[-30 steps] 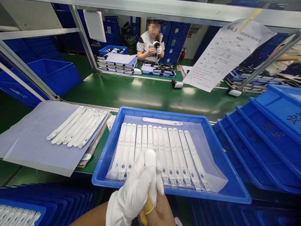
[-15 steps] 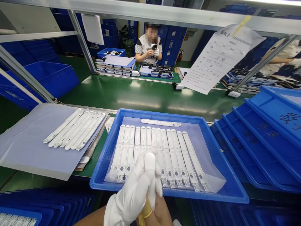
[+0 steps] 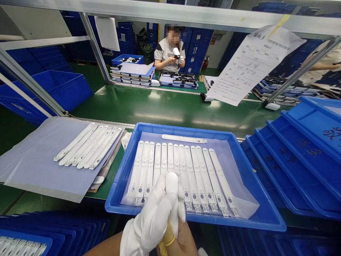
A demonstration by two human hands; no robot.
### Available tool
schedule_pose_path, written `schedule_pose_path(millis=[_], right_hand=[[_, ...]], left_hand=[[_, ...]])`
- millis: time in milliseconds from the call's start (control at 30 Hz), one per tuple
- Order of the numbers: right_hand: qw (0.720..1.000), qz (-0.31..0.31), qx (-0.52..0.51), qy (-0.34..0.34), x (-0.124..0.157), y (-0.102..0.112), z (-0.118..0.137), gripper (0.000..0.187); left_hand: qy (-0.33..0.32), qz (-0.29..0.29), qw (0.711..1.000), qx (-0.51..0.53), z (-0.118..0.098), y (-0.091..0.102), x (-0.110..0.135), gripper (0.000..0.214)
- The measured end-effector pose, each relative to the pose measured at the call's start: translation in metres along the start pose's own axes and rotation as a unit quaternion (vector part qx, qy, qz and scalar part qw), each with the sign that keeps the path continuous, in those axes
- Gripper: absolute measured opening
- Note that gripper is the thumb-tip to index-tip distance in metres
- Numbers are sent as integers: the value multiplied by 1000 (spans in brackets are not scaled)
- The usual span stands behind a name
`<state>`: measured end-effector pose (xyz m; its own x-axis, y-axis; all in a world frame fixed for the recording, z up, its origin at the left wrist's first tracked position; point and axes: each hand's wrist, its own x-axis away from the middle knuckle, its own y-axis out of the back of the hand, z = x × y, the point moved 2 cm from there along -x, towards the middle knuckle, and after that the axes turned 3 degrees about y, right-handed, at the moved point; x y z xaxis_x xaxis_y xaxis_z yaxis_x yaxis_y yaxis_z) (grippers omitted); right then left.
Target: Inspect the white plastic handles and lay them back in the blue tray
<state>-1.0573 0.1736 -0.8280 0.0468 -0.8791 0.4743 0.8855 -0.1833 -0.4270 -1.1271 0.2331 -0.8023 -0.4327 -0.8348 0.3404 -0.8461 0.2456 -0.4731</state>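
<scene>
Many white plastic strips [image 3: 198, 177], long axes running toward the gloved hand [image 3: 153, 209]

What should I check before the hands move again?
Strips side by side in the blue tray: ok, they stand in one neat row.
One strip across the top of the row: not ok, it lies crosswise to the others.
Strips beside the tray: ok, they lie together, slightly fanned.
Left hand gloved: ok, it wears a white glove.
Right hand gloved: not ok, it looks bare, with a yellow finger cot.
Hands empty: cannot tell, the fingers hide that.
</scene>
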Motion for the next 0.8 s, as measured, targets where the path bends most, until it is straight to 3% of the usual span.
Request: schedule_pose_path(millis=[233,467,567,667,800], right_hand=[[999,-13,-14,-31,5,-1,-1,63],[998,15,45,-35,5,2,3,55],[998,3,24,-50,5,3,0,59],[998,-5,-5,-58,5,4,-4,62],[999,7,-1,-50,5,3,-3,61]], left_hand=[[15,17,999,23,-4,-6,1,31],[-5,50,998,45,2,-4,-2,27],[-12,61,995,78,4,-7,-3,27],[-9,40,994,103,2,-11,-1,27],[14,-26,999,14,-3,-6,6,22]])
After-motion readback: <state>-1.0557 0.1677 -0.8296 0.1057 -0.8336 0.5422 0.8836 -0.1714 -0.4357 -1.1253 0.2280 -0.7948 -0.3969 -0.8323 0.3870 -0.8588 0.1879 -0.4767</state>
